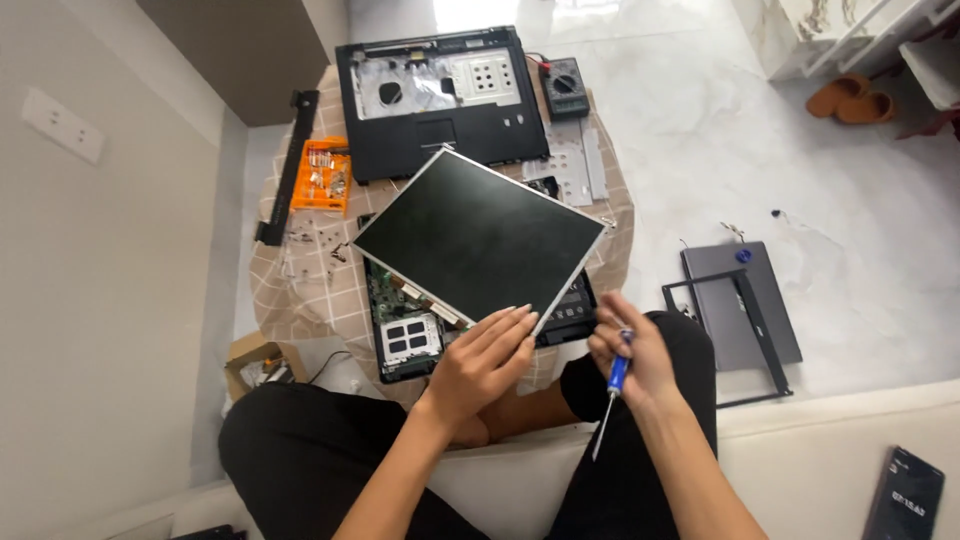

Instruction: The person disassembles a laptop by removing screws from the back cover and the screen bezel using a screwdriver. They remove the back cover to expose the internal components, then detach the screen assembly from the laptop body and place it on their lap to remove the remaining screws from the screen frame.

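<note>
A bare laptop screen panel [480, 238] lies tilted across an opened laptop base [405, 335] with its green circuit board showing, on a small round table with a checked cloth [300, 290]. My left hand [480, 362] rests flat with its fingers on the panel's near corner. My right hand [630, 362] is closed around a blue-handled screwdriver [613, 388], tip pointing down toward my lap, just right of the panel's near edge.
A black laptop palmrest cover [440, 100] lies at the table's far side beside a multimeter [565, 88]. An orange parts box [322, 176] and a black strip [287, 165] sit left. A grey lid and black bezel frame [740, 310] lie on the floor right. A phone [905, 495] rests on the seat.
</note>
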